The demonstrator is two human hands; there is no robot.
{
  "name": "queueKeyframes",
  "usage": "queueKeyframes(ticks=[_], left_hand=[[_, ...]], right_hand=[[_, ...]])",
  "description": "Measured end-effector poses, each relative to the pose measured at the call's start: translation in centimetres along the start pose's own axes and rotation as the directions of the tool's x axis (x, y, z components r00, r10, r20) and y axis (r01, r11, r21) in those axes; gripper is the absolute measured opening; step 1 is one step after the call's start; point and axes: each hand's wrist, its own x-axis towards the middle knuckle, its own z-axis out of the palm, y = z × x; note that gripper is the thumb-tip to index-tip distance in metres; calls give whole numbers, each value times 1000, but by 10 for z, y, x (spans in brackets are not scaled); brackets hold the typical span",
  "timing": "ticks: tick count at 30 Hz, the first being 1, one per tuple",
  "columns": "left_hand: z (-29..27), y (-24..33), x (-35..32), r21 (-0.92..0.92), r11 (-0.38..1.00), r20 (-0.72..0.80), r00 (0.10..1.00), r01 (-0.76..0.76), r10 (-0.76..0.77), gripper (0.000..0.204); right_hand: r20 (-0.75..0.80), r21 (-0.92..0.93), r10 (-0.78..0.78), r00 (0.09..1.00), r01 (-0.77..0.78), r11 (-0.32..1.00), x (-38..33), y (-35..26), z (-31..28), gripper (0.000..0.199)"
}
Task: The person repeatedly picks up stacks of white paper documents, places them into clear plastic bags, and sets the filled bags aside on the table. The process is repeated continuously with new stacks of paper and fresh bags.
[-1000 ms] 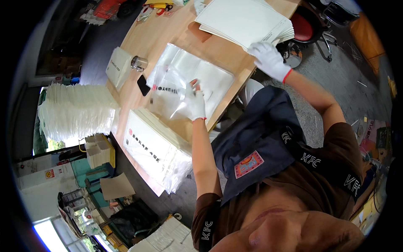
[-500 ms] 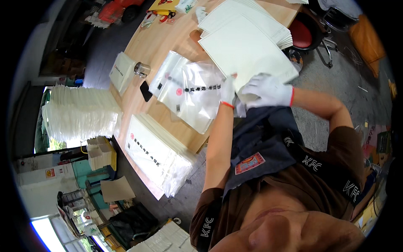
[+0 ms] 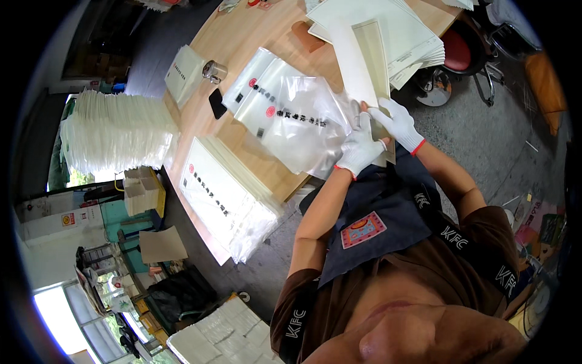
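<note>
Both my hands wear white gloves with red cuffs, at the near edge of the table. My right hand (image 3: 397, 123) is closed on the right side of a folded sheet of stiff paper (image 3: 351, 67), white outside and cream within. My left hand (image 3: 362, 147), with bare fingertips showing, holds the sheet's lower end, its thumb lying across it. Just left of that hand lies a clear plastic bag (image 3: 303, 136) with a red round mark and dark print, its open side by my fingers. Another printed bag (image 3: 248, 76) lies under it. Where my fingers overlap the bag's edge, their hold is partly hidden.
A fanned stack of large sheets (image 3: 418, 39) lies at the far right. Filled bags (image 3: 212, 188) are piled at the left near corner. A phone (image 3: 216, 103), a metal mug (image 3: 214, 71) and a small packet stack (image 3: 183, 76) stand left. A tall pile (image 3: 115, 130) rises beyond the table.
The sheet lay flat under my hands; now it stands folded upright between them. My right hand has shifted right a little, and the left has turned, showing its back.
</note>
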Motion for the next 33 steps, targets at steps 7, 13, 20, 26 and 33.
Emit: queueKeyframes(ticks=[7, 13, 20, 26, 33], left_hand=[[-105, -94, -2, -976, 181, -163, 953, -118, -257, 46], [-193, -87, -42, -872, 479, -206, 964, -102, -170, 43], [-181, -75, -67, -708, 659, -449, 882, -252, -145, 42], [-173, -129, -57, -959, 38, -281, 925, -281, -256, 40], [-194, -100, -71, -862, 384, -455, 840, -331, -296, 39]], right_hand=[[237, -238, -391, 889, 444, 864, -18, -48, -81, 23], [512, -380, -609, 606, 795, 473, -18, -89, -83, 14], [716, -387, -356, 600, 766, 513, -5, -64, -63, 19], [510, -179, -421, 750, 571, 801, -41, -63, -84, 19], [391, -313, -649, 653, 757, 573, -16, -101, -23, 15]])
